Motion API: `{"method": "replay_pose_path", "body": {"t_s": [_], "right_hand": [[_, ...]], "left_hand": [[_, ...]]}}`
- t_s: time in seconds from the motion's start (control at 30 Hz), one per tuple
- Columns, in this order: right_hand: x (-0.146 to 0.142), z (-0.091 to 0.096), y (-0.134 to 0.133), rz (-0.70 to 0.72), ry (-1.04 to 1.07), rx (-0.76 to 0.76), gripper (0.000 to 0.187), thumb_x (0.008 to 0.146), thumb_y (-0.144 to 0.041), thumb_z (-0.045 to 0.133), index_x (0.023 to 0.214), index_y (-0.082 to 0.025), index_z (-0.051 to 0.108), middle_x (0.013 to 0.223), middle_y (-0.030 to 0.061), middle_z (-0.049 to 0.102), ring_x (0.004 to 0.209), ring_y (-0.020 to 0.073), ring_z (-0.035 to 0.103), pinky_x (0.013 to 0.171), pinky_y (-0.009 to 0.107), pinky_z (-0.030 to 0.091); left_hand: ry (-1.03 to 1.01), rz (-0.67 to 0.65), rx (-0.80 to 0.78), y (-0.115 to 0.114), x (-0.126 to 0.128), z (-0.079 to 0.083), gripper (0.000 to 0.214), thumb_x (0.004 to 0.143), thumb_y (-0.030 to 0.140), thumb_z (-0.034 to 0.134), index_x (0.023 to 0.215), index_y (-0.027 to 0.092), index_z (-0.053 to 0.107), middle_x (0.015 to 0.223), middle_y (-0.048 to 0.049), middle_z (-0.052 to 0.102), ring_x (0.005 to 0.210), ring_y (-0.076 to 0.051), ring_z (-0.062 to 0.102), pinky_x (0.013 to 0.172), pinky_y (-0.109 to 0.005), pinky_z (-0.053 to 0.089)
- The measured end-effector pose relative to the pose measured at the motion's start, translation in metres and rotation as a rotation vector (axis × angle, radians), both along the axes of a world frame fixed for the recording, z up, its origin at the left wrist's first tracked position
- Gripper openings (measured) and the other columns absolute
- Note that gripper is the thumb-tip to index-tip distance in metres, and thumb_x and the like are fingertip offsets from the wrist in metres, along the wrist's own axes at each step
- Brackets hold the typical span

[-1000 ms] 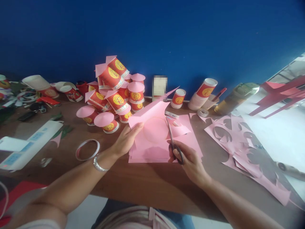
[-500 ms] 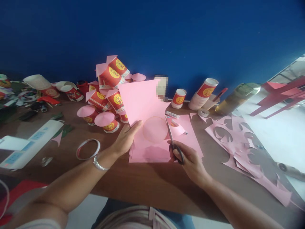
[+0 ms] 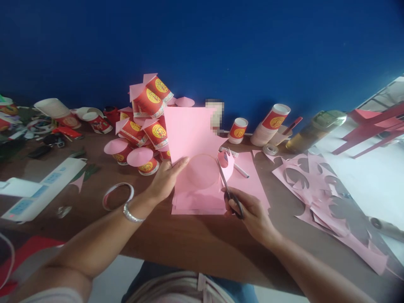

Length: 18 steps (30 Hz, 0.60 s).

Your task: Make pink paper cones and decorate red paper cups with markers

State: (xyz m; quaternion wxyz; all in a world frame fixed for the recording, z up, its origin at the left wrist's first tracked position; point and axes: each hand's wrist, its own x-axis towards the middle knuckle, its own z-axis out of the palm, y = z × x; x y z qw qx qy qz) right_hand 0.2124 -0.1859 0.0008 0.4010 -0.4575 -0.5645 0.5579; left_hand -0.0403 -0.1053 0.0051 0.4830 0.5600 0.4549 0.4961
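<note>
A sheet of pink paper (image 3: 192, 130) is pinched at its left edge by my left hand (image 3: 167, 179), thumb on top. A round outline is drawn on it, marking a circle (image 3: 203, 170). My right hand (image 3: 252, 208) is closed around the dark handles of a pair of scissors (image 3: 225, 179). Their blades lie at the right side of the circle, where a cut strip of the sheet curls away. Beneath the held sheet, more pink sheets (image 3: 195, 208) lie stacked on the table. A marker (image 3: 241, 170) rests on them, right of the scissors.
Red paper cups with pink cone tops (image 3: 139, 157) are piled at the back left. Pink offcuts (image 3: 325, 206) spread over the right side. A tape roll (image 3: 118, 196), power strip (image 3: 42, 189), stacked cups (image 3: 271, 122) and a bottle (image 3: 315, 130) stand or lie around the table.
The sheet has turned slightly and moved a little right at its top. The scissors have shifted slightly along the circle's edge, and the cut strip curls up more, uncovering more of the marker.
</note>
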Motion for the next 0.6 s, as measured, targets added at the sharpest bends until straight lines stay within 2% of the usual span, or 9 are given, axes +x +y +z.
{"method": "replay_pose_path", "body": {"t_s": [0.13, 0.33, 0.6], "right_hand": [[0.0013, -0.0043, 0.0004, -0.01, 0.006, 0.002, 0.049, 0.092, -0.061, 0.064, 0.11, -0.016, 0.07, 0.073, 0.0007, 0.057, 0.065, 0.0146, 0.057, 0.058, 0.029, 0.048], [0.0024, -0.0087, 0.001, -0.006, 0.01, 0.013, 0.052, 0.091, -0.061, 0.066, 0.114, -0.015, 0.072, 0.075, 0.0014, 0.059, 0.067, 0.0148, 0.057, 0.059, 0.03, 0.051], [0.0024, -0.0093, 0.0002, -0.006, 0.024, -0.015, 0.05, 0.092, -0.058, 0.066, 0.116, -0.015, 0.072, 0.076, 0.0014, 0.059, 0.065, 0.0143, 0.058, 0.058, 0.029, 0.05]], "left_hand": [[0.012, -0.029, -0.005, -0.0002, -0.0005, 0.0013, 0.044, 0.093, 0.052, 0.066, 0.113, 0.014, 0.074, 0.117, -0.0104, 0.077, 0.12, -0.033, 0.067, 0.109, -0.046, 0.051], [0.048, -0.045, 0.046, 0.0008, 0.0005, 0.004, 0.052, 0.091, 0.053, 0.068, 0.128, 0.016, 0.069, 0.118, -0.0101, 0.077, 0.13, -0.033, 0.062, 0.117, -0.046, 0.045], [0.039, -0.063, 0.029, 0.0029, -0.0024, -0.0011, 0.049, 0.092, 0.052, 0.067, 0.125, 0.016, 0.07, 0.12, -0.0095, 0.076, 0.13, -0.033, 0.061, 0.116, -0.045, 0.046]]}}
